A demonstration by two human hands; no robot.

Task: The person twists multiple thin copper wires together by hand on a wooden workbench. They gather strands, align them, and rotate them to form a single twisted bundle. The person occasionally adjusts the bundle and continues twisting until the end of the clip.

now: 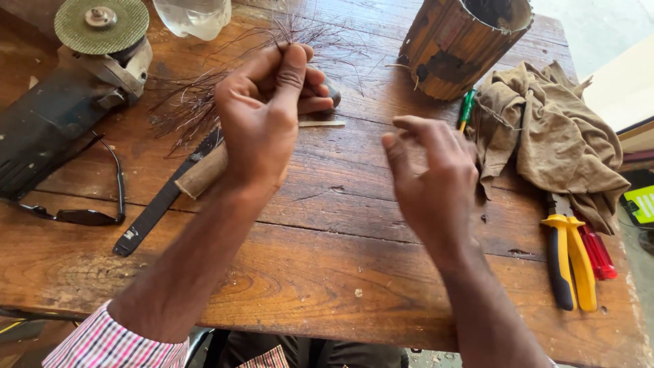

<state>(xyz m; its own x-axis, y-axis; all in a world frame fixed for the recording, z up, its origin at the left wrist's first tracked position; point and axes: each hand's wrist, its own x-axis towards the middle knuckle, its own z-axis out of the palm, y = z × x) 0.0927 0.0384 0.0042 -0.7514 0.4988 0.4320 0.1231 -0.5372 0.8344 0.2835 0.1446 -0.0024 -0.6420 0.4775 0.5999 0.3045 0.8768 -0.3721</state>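
— Wooden planks make up the counter, brown and scarred, running the whole width of the view. What is the biggest thing on it?

— One angle grinder at the far left, its green disc facing up. Next in size, one crumpled tan cloth at the right.

— Any containers?

— Two. One cylinder of wooden slats stands at the far right edge, slightly tilted; its inside is dark and I cannot tell what it holds. One clear plastic bottle shows only its lower part at the top edge; contents not readable.

— And the hands?

— The left hand has its grip closed in a fist around a bundle of thin dark wires, which fan out to the left and behind it over the counter. The right hand is raised just beside it, its grip narrow, thumb and forefinger pinched together; whether a strand lies between them is too fine to see.

— Smaller tools?

— One black file with a wooden handle lies under the left wrist. One pair of yellow-handled pliers, one red-handled screwdriver just beside them, one green-handled screwdriver peeking from the cloth, and one pair of dark glasses at the left.
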